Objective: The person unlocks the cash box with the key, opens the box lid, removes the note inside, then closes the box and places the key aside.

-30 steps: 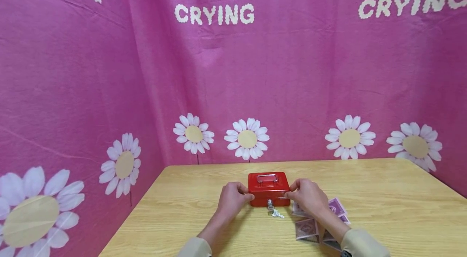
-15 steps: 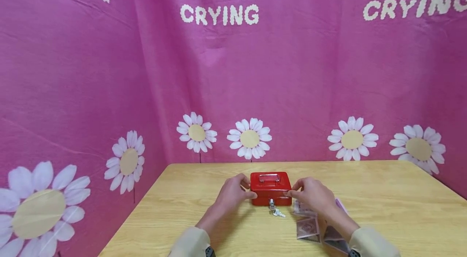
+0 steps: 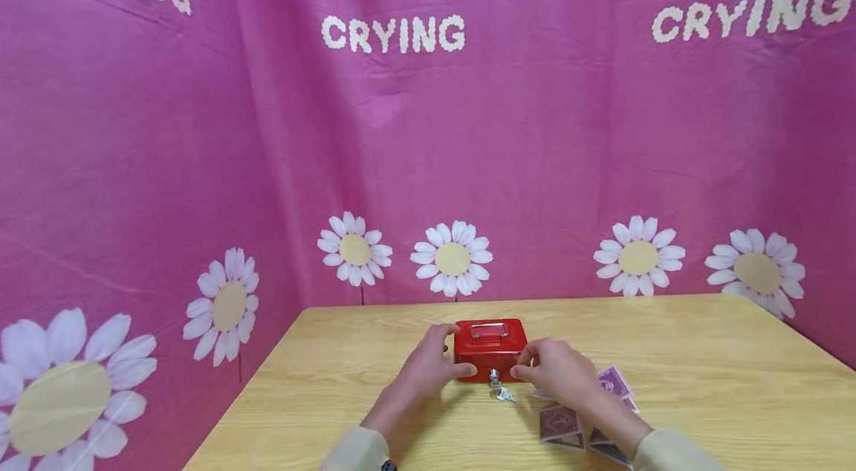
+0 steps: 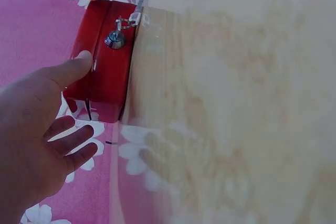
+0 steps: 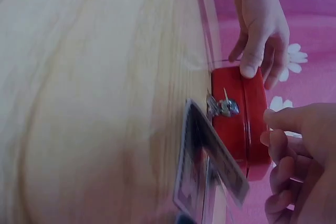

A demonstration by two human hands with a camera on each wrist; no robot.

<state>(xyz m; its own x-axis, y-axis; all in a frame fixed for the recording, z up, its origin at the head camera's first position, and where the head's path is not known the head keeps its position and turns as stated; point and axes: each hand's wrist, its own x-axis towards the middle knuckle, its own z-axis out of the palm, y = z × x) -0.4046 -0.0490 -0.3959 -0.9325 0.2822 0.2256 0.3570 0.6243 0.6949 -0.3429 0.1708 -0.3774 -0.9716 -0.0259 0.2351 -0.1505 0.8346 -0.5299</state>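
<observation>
A small red cash box [image 3: 490,359] with a metal carry handle [image 3: 490,330] on its lid stands on the table. A key sits in its front lock [image 3: 494,377], with more keys [image 3: 506,395] hanging from a ring. My left hand [image 3: 426,363] holds the left end, thumb [image 4: 81,62] on the front by the lid seam and the other fingers spread round the corner, partly hidden. At the right front corner my right hand [image 3: 558,371] has curled fingers, and its fingertips [image 5: 269,118] meet the lid edge. The lid lies down on the base.
Several folded purple banknotes [image 3: 560,423] lie on the wooden table [image 3: 722,382] at the right, partly under my right forearm. One folded note [image 5: 220,153] stands up near the box. Behind the table hangs a pink curtain [image 3: 535,159] with daisies and lettering.
My left thumb has slid a little further along the box front. My right fingers have come from the right side to the front corner. The box stays in place.
</observation>
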